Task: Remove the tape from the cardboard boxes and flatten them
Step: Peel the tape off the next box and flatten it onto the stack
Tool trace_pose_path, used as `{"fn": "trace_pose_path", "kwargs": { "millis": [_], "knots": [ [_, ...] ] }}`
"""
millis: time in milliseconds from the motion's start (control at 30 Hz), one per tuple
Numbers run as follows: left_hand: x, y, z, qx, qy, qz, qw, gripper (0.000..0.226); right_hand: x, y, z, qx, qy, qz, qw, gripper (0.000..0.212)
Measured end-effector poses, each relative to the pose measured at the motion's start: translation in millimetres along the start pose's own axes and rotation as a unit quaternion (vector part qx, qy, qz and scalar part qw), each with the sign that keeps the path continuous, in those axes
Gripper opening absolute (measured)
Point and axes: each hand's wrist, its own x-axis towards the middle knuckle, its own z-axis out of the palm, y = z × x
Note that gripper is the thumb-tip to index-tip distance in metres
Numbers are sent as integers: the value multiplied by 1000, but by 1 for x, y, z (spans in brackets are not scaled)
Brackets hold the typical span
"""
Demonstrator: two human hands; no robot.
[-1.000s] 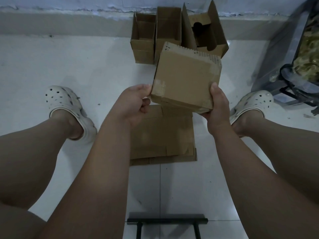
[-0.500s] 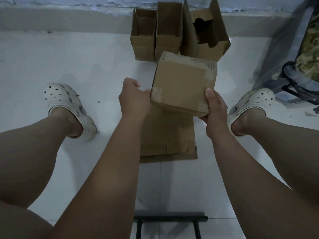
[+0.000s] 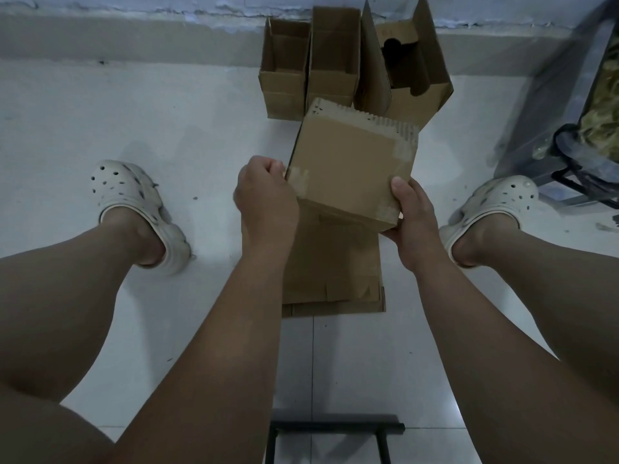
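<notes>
Peeling tape (image 3: 298,180) off box (image 3: 351,169).
Brace with right hand (image 3: 413,222) clasping its corner; peel low, slowly, with left hand (image 3: 266,195) (curled; pinch cannot be told).

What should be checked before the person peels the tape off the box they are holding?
1. The right hand steadies the box, thumb on its top face: ok.
2. The left hand pinches at the corner tape: ok.
3. Edge of that tape lifted enough to pull: cannot tell.
4. Box free of other tape patches: not ok, two show on its right side.
5. The flattened stack lies on the floor right below: ok.
</notes>
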Motion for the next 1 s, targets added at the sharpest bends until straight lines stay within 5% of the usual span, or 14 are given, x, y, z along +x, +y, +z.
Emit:
{"fn": "trace_pose_path", "kwargs": {
  "millis": [233, 367, 567, 700, 833, 1000],
  "knots": [
    [2, -4, 0, -87, -23, 73, 993, 13, -3, 12, -5, 35, 22, 63, 997, 58],
    [2, -6, -1, -138, -99, 13, 985, 3, -1, 10, -6, 15, 40, 56, 998, 63],
    [10, -6, -4, -108, -183, -61, 975, 39, -3, 8, -6, -8, 49, 46, 998, 66],
    [2, -11, 0, -21, -122, 22, 992, 6, -2, 8, -4, -23, 54, 57, 997, 52],
    [-6, -10, 3, 53, -44, 212, 975, 10, 0, 3, -4, -21, 26, 127, 991, 31],
    [-9, -4, 4, 29, 13, 242, 970, 13, 2, -1, -3, -4, 25, 171, 985, 37]
  ]
}}
